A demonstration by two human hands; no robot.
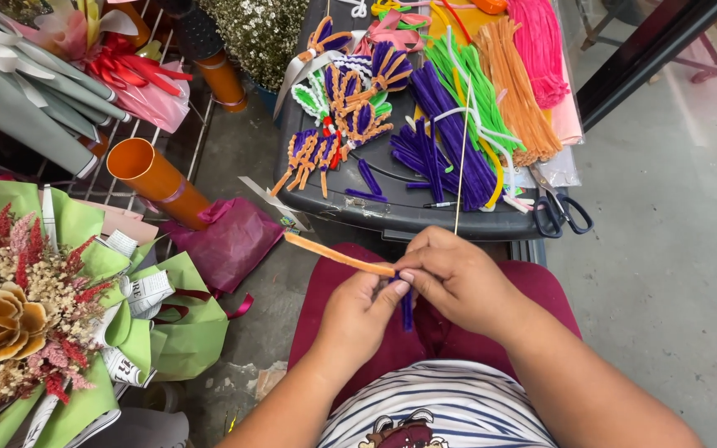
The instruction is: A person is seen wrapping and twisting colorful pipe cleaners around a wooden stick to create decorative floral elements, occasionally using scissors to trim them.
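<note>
A bare concrete floor (674, 249) is filling the right side of the head view, and a dark plastic bin lid (425, 211) is serving as a worktable across the upper middle of the frame, probably so the supplies sit within easy reach of the seated person's lap. On it, bundles of pipe cleaners are lying side by side: purple ones (450, 124), green ones (470, 79), orange ones (520, 91) and pink ones (537, 46), with finished purple-and-orange twisted pieces (350, 108) grouped toward the lid's left part, and black-handled scissors (562, 211) resting at its lower right corner. At the lower left a wrapped bouquet (35, 323) in green paper is showing dried flowers (a tan paper rose among them), and orange tubes (159, 178) are leaning above it. In the lower centre, both hands are meeting over the maroon lap. The left hand (358, 319) is pinching an orange pipe cleaner (338, 255) near its right end, its long axis running diagonally, the free end pointing to the upper left. The right hand (458, 278) is closed, fingertips pressing against the same junction, where a short purple pipe cleaner (407, 311) is hanging downward; a thin pale stick (461, 158) is rising nearly vertically from this grip toward the top of the frame, seemingly held as a stem for wrapping.
</note>
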